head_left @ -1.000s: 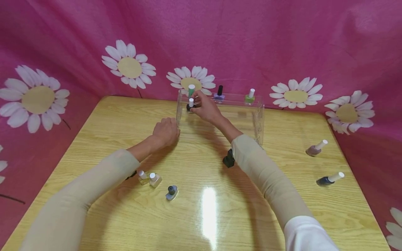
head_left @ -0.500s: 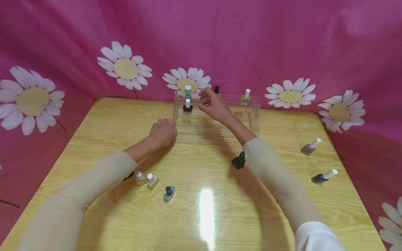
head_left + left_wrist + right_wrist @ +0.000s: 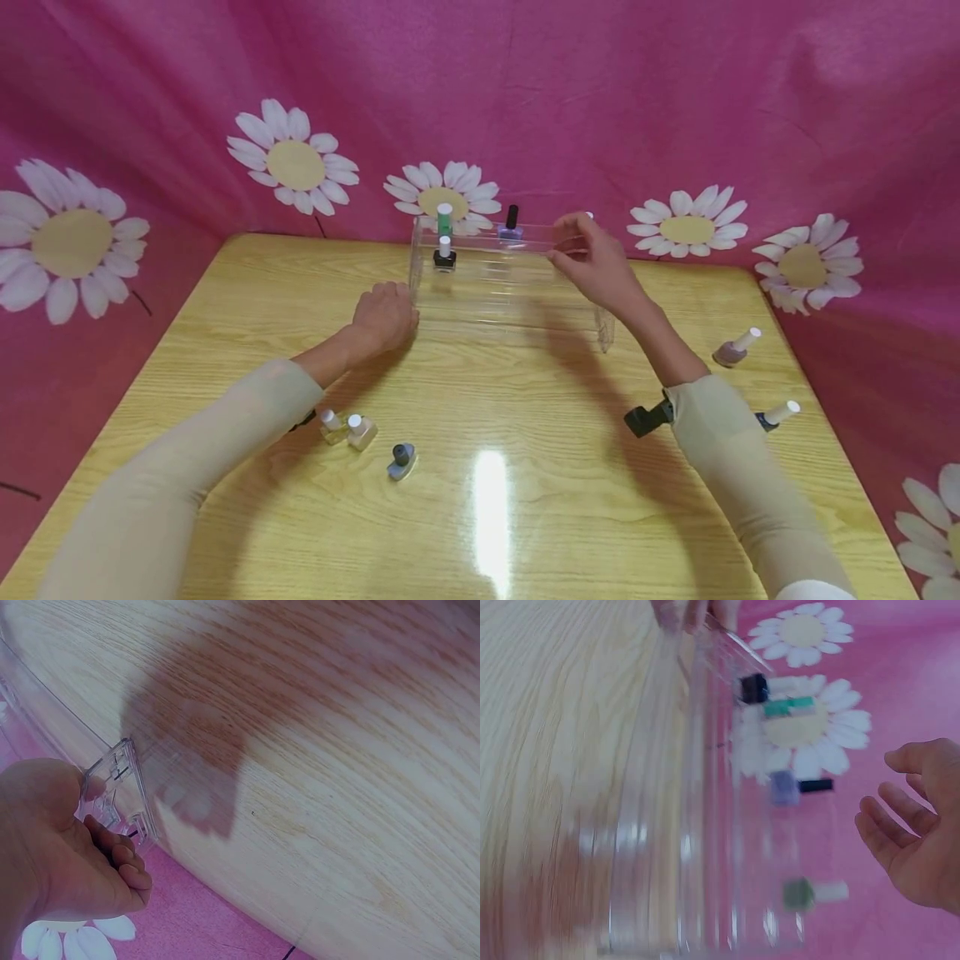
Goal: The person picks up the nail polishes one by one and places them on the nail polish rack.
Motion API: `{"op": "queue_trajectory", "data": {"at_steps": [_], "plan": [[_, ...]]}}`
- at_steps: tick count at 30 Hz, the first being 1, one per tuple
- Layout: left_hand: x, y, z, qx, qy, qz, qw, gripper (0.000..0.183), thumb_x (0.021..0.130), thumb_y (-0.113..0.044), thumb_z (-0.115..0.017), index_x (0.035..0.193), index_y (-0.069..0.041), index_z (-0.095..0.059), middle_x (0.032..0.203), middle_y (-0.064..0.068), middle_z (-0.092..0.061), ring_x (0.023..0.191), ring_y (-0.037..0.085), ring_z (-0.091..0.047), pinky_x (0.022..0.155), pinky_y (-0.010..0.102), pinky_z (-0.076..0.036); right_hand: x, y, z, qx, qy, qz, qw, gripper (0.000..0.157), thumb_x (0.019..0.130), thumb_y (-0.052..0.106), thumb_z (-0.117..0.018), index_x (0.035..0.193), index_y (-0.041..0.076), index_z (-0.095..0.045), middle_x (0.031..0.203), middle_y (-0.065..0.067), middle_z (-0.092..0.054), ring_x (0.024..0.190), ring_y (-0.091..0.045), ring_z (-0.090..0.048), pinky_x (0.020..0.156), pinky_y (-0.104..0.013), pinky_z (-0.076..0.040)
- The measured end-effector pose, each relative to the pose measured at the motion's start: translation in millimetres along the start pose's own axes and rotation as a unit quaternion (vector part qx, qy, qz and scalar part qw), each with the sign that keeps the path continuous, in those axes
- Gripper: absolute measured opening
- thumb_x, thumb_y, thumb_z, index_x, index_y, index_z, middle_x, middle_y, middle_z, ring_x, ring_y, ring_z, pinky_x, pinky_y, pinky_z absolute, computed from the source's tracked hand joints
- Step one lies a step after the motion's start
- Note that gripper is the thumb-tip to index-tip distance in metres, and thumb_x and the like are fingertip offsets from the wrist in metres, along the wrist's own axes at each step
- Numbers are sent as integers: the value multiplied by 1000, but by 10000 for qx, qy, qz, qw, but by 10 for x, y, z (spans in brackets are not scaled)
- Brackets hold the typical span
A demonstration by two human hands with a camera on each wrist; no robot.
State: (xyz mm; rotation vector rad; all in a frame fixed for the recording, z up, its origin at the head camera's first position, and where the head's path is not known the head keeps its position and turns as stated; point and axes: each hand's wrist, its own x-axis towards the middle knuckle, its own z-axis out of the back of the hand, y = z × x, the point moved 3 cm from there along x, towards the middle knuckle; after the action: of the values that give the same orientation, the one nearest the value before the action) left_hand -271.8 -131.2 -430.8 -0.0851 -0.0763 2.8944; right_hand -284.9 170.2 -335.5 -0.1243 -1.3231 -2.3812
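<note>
A clear tiered acrylic rack (image 3: 510, 315) stands at the back of the table. My left hand (image 3: 385, 316) grips its left end panel (image 3: 120, 776), with the fingers curled at that edge. My right hand (image 3: 600, 265), holding nothing, is over the rack's right part with its fingers loosely bent; it hides most of the green polish bottle (image 3: 799, 894). Upright on the rack are a teal-green nail polish bottle (image 3: 445, 220), a black nail polish bottle with a white cap (image 3: 445, 258) one tier lower, and a lilac bottle with a black cap (image 3: 510, 229).
At front left stand a yellowish bottle (image 3: 333, 428), a beige bottle (image 3: 362, 433) and a grey-blue bottle (image 3: 402, 463). To the right are a mauve bottle (image 3: 732, 352) and a dark blue bottle (image 3: 778, 414), partly behind the right sleeve. A pink daisy cloth (image 3: 540, 108) hangs behind.
My right hand has let go of the black nail polish bottle, which stays on the rack, and has moved right along it. My left hand keeps its place at the rack's left end.
</note>
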Motion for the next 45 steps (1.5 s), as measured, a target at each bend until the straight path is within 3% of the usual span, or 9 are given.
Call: {"op": "queue_trajectory", "data": {"at_steps": [5, 9, 15, 21, 25, 30, 36, 45], "plan": [[22, -34, -8, 29, -74, -52, 10000, 32, 100, -24, -48, 101, 7, -55, 99, 25, -59, 97, 41, -58, 78, 52, -51, -360, -59, 412, -326, -219, 22, 9992, 31, 95, 9, -66, 123, 0, -54, 114, -15, -63, 108, -27, -61, 93, -31, -48], [29, -42, -6, -82, -139, -74, 9998, 31, 99, -24, -50, 99, 7, -55, 97, 24, -60, 95, 41, -59, 77, 53, -51, -679, -162, 723, -615, -403, -104, 9972, 32, 95, 7, -67, 124, 1, -54, 111, -7, -61, 105, -15, -60, 90, -20, -46], [24, -5, -20, -134, -166, -74, 9997, 31, 99, -22, -49, 97, 8, -55, 96, 25, -59, 94, 41, -59, 75, 54, -51, -1144, -384, 1021, -653, -874, -418, 9932, 33, 94, 4, -67, 123, -3, -54, 106, 6, -59, 99, 0, -58, 84, -11, -45], [18, 8, -24, -154, -20, -55, 9999, 32, 100, -24, -47, 99, 7, -54, 100, 25, -59, 96, 41, -58, 77, 54, -51, -1601, -559, 1179, -452, -1321, -784, 9871, 35, 92, 0, -67, 124, -2, -52, 109, 8, -58, 102, 0, -57, 79, -10, -47], [11, 6, -20, -192, 1, -26, 9998, 33, 100, -25, -49, 99, 7, -54, 100, 25, -59, 96, 40, -58, 77, 53, -50, -1832, -620, 1273, -543, -1610, -969, 9807, 35, 91, 0, -69, 122, 6, -56, 107, 11, -58, 103, -1, -56, 87, -8, -41], [0, -11, 4, -124, -52, -75, 9999, 33, 100, -24, -49, 97, 8, -54, 97, 25, -58, 94, 40, -58, 76, 53, -51, -2050, -739, 1368, -499, -1799, -1099, 9762, 38, 89, -5, -69, 120, 13, -57, 107, 15, -58, 102, 1, -56, 86, -7, -41], [0, 7, -12, -138, 26, -76, 9999, 32, 101, -24, -47, 97, 7, -53, 98, 25, -58, 94, 40, -58, 76, 53, -51, -2250, -983, 1425, -477, -1878, -1202, 9737, 41, 88, -6, -69, 119, 17, -57, 106, 17, -58, 101, 3, -56, 84, -7, -42], [-6, -13, 9, -176, -88, -58, 9998, 31, 99, -22, -48, 97, 8, -53, 99, 27, -59, 95, 42, -58, 76, 54, -50, -2459, -1252, 1430, -495, -1546, -1367, 9772, 38, 90, -4, -69, 123, 6, -54, 110, 22, -54, 103, 7, -52, 79, -8, -41]]}}
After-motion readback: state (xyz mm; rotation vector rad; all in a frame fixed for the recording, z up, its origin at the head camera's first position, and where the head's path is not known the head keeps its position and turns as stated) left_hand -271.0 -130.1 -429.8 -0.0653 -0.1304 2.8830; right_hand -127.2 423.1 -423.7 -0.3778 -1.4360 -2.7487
